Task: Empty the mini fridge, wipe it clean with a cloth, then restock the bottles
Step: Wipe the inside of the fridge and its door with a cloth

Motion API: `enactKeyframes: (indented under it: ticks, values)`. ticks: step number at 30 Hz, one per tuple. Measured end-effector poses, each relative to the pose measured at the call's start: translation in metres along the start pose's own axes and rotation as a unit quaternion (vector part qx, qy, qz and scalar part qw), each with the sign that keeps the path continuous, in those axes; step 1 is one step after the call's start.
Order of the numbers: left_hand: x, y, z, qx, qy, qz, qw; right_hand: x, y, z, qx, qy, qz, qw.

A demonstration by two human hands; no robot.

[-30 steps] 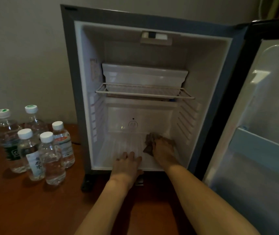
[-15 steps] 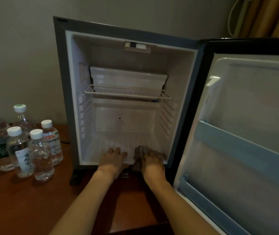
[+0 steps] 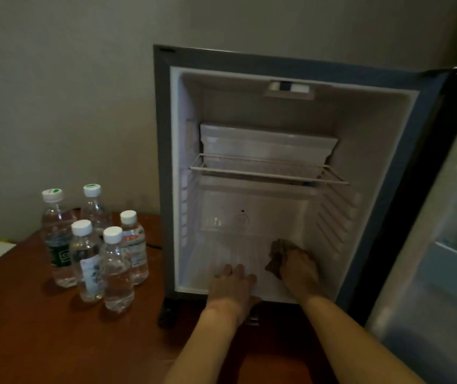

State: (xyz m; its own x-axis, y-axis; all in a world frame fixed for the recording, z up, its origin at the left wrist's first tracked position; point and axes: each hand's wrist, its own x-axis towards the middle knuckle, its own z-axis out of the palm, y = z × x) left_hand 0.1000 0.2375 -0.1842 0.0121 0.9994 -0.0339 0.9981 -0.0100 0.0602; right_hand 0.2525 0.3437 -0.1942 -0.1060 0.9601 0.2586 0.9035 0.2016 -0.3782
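From the head view, the mini fridge (image 3: 291, 173) stood on the bench (image 3: 41, 333) with its door (image 3: 449, 217) swung wide to the right; the right hand (image 3: 299, 266) was clamped on a crumpled brown cloth (image 3: 276, 257), pressing it to the fridge floor near the right wall; the left hand (image 3: 233, 284) lay flat, fingers apart, on the front edge of that floor. Risk-wise, I reckoned leaning on that lip could nudge the whole fridge back; and the wire shelf (image 3: 269, 170) sat right above the wiping arm, so a careless lift might knock it loose. Contents: the fridge held nothing but the shelf and a white tray (image 3: 266, 145) on it; the door pockets looked bare, though blurry; five water bottles (image 3: 94, 245), capped and seemingly full, were clustered on the bench just left of the fridge, waiting to go back.
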Motion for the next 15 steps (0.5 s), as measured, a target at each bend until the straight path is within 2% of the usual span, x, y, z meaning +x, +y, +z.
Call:
enactKeyframes:
  ticks: [5, 11, 15]
  values:
    - [0.002, 0.001, -0.003, -0.001, -0.013, -0.010, 1.000, 0.010, -0.010, -0.003, 0.014, 0.002, -0.007, 1.000]
    - [0.000, 0.002, -0.004, -0.007, -0.021, -0.017, 1.000, -0.002, 0.004, 0.019, 0.017, 0.003, -0.001, 1.000]
    - [-0.005, 0.003, -0.007, -0.006, -0.022, -0.015, 1.000, -0.030, 0.002, 0.012, 0.018, 0.017, -0.017, 1.000]
